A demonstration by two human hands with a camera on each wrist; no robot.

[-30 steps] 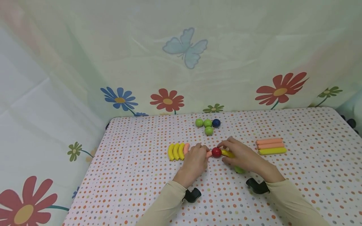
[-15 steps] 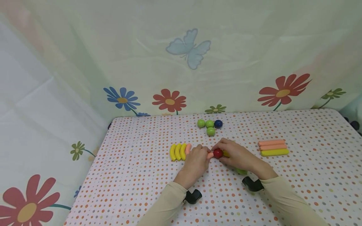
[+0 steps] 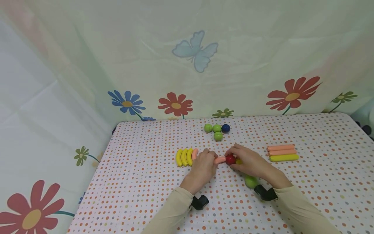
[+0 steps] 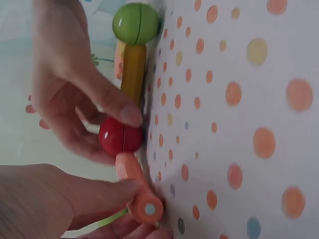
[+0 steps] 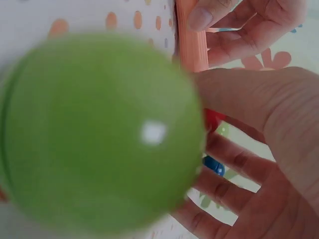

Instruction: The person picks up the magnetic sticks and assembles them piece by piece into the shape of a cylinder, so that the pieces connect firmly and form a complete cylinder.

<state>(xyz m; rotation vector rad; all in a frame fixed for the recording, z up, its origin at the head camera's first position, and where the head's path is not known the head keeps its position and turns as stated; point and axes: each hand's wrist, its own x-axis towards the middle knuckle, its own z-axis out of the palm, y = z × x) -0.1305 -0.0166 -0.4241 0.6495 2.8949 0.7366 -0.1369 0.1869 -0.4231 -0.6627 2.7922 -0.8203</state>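
Note:
My left hand pinches a salmon-orange toy rod between thumb and fingers. One end of that rod shows a pale round disc in the left wrist view. Its other end meets a red ball, which my right hand grips between thumb and fingertips. From the red ball a yellow rod runs to a green ball. That green ball fills much of the right wrist view, blurred. In the head view my right hand hides most of the yellow rod.
Several curved rods, yellow and salmon, stand side by side left of my left hand. Farther back lie three green balls and a dark blue ball. Straight salmon rods and a yellow one lie at the right.
My right hand and the red ball went slightly left, then back right. More of the salmon rod and of the green ball shows now. My left hand has stayed nearly in place.

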